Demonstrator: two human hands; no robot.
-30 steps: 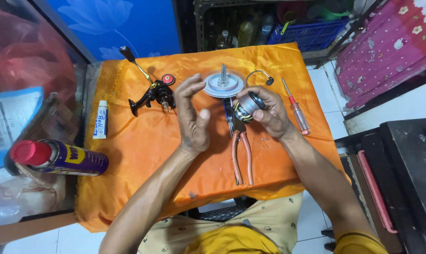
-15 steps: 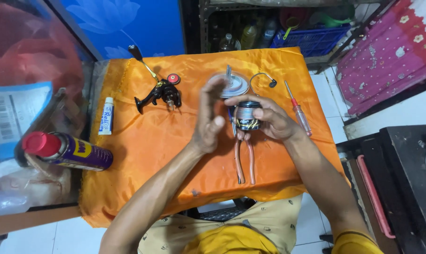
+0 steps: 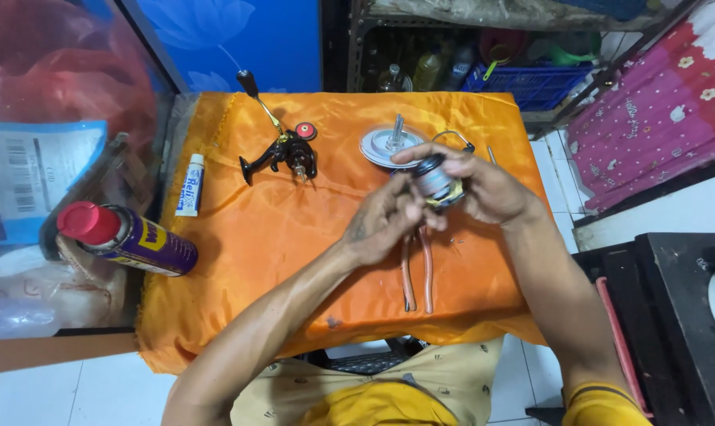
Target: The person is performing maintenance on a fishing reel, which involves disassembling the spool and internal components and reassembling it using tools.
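Both hands have closed in on the small grey spool (image 3: 434, 180) since the earlier frame, when the left palm stood open. Now the left hand (image 3: 385, 221) pinches the spool's near side while the right hand (image 3: 483, 185) wraps over it from above, holding it above the orange cloth (image 3: 294, 260). Pliers (image 3: 416, 272) lie under the hands. Behind them rests a round metal disc (image 3: 389, 146), with the black reel body (image 3: 282, 154) to its left.

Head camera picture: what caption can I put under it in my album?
Both hands, left hand and right hand, hold a fishing reel spool above an orange cloth.
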